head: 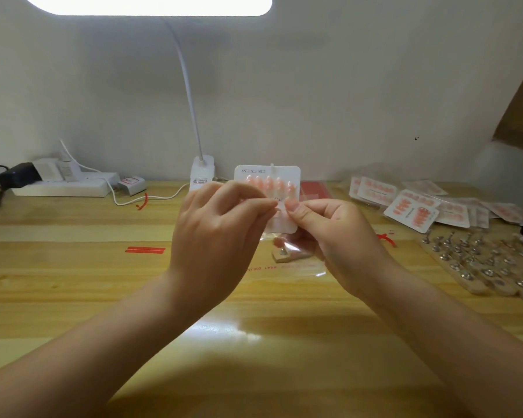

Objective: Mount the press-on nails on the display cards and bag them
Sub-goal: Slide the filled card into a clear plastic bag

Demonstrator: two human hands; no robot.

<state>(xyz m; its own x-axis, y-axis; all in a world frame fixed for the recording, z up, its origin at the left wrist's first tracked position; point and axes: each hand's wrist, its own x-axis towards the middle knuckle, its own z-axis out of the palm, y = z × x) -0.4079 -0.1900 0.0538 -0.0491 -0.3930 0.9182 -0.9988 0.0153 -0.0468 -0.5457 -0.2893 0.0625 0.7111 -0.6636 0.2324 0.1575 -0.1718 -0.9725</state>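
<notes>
Centre frame, the upright display card rises above both hands; left hand and right hand fingers pinch its lower half, perhaps seating a nail.

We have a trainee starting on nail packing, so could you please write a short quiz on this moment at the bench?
1. True or false: both hands hold the display card up off the table.
2. Where does the pile of finished cards lie? A) far right B) far left C) in the middle
3. What colour are the nails on the held card?

Key: 1 true; 2 A; 3 pink.
</notes>
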